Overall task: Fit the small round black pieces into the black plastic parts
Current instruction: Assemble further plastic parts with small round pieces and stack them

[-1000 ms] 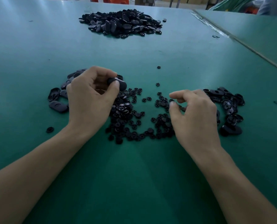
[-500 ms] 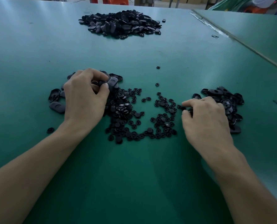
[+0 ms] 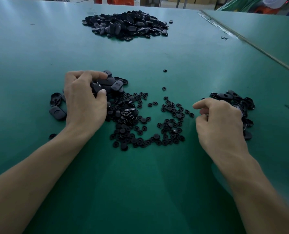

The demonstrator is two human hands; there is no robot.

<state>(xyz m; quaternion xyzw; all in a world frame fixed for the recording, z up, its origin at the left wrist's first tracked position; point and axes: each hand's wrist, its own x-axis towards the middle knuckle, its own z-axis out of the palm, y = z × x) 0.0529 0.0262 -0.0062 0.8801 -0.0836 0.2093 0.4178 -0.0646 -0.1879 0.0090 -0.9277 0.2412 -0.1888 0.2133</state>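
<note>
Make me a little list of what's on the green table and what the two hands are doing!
Surface: green table
Far heap: black plastic parts
Middle: small round black pieces, scattered between the hands
Left hand: grips an oval part at the left pile
Right hand: fingers curled beside the right pile; unclear if holding anything

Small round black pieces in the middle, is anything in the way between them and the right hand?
No, nothing visible. The right hand is just right of the small round black pieces, with only bare green table between. The left hand holds an oval black plastic part, well aside.
</note>
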